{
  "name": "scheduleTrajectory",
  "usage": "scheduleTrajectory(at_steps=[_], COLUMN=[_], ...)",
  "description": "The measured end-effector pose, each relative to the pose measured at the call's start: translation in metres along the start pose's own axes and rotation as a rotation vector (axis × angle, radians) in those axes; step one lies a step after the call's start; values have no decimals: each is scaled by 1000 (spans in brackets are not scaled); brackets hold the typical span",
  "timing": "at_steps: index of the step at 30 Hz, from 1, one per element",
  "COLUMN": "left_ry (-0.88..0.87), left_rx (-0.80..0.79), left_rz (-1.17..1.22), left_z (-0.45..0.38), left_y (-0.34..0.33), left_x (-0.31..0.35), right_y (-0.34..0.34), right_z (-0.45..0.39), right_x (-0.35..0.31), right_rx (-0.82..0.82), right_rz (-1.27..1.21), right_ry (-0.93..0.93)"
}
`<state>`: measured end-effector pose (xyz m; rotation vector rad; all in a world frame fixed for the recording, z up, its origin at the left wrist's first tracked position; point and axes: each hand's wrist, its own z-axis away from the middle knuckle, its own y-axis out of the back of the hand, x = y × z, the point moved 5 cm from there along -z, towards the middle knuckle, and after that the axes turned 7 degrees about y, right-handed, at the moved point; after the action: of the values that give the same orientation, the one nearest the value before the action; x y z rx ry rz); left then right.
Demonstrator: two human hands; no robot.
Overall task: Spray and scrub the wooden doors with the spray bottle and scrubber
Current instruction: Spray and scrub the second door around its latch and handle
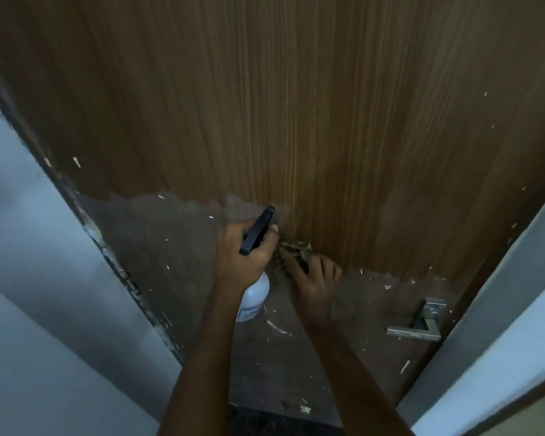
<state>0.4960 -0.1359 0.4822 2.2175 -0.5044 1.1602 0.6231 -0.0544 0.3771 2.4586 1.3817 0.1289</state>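
Left hand (244,256) grips spray bottle (255,294); right hand (315,280) fingers press scrubber (293,250) on wooden door (296,121).

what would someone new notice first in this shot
The wooden door fills the view, warm brown above and dull grey, paint-flecked below. At centre the left hand grips a white spray bottle while the right hand presses a scrubber on the door. A metal handle sits lower right.
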Motion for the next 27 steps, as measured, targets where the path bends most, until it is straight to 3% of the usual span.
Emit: scheduleTrajectory(at_steps=[2,8,14,16,22,24,27], left_ry=[-8,11,19,28,66,61,25], left_rx=[-4,7,1,-2,-34,-48,-42], left_rz=[3,-28,-46,-48,-13,4,-10], left_z=[0,0,-4,-7,-12,-16,-26], left_y=[6,22,36,41,50,55,65], left_x=[-4,-22,-30,-37,-57,-61,-65], right_y=[7,13,-28,-24,-21,-35,-58], right_z=[-21,-94,1,-19,-99,-65,-7], right_x=[-6,-16,-41,-47,-61,-68,-75], right_rx=[33,274,-44,-37,211,148,-78], right_rz=[8,1,-38,-22,4,-4,-62], right_ry=[13,-183,37,17,-136,-94,-25])
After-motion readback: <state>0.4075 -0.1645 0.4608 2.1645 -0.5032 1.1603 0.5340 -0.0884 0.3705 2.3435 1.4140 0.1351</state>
